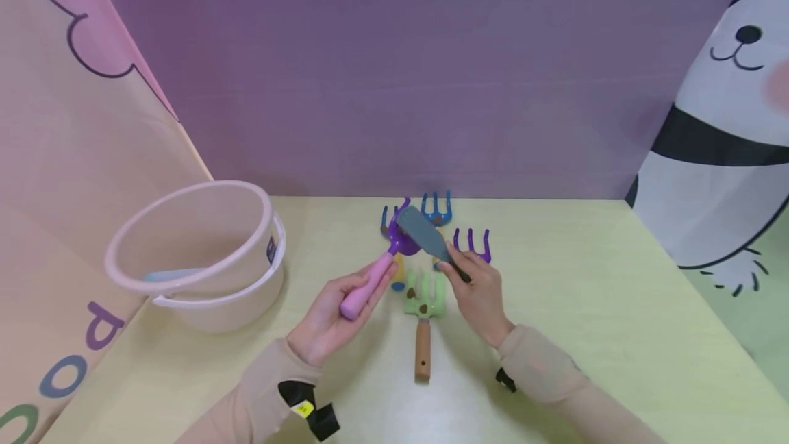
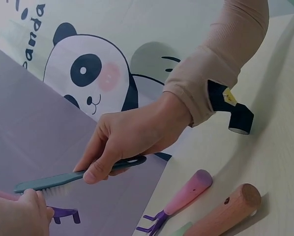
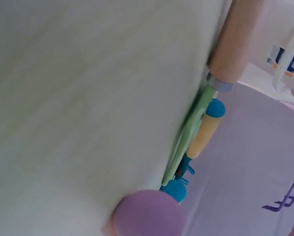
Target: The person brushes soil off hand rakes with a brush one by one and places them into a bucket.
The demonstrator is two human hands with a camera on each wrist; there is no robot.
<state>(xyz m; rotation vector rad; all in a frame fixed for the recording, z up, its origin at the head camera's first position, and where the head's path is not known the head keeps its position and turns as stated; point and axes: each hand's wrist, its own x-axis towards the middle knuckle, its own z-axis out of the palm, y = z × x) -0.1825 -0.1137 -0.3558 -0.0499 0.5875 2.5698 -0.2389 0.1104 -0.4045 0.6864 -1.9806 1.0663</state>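
My left hand (image 1: 335,307) grips the pink handle of a purple hand rake (image 1: 368,288), its head raised above the table. A grey-green brush (image 1: 425,233) is pinched by my right hand (image 1: 483,297), and its head lies over the rake's purple head. Pale bristles face downward toward the rake in the left wrist view, where the brush (image 2: 53,182) crosses above purple tines (image 2: 66,214). Below the hands a green hand fork (image 1: 424,303) with brown spots and a wooden handle lies on the table.
Beyond the hands lie a blue rake (image 1: 436,214), another blue rake partly hidden, and a second purple rake (image 1: 473,245). At left stands a white bucket (image 1: 231,314) with a pale basin (image 1: 185,204) tilted in its top, a light-blue thing inside. A purple backdrop (image 1: 431,88) closes the table's far edge.
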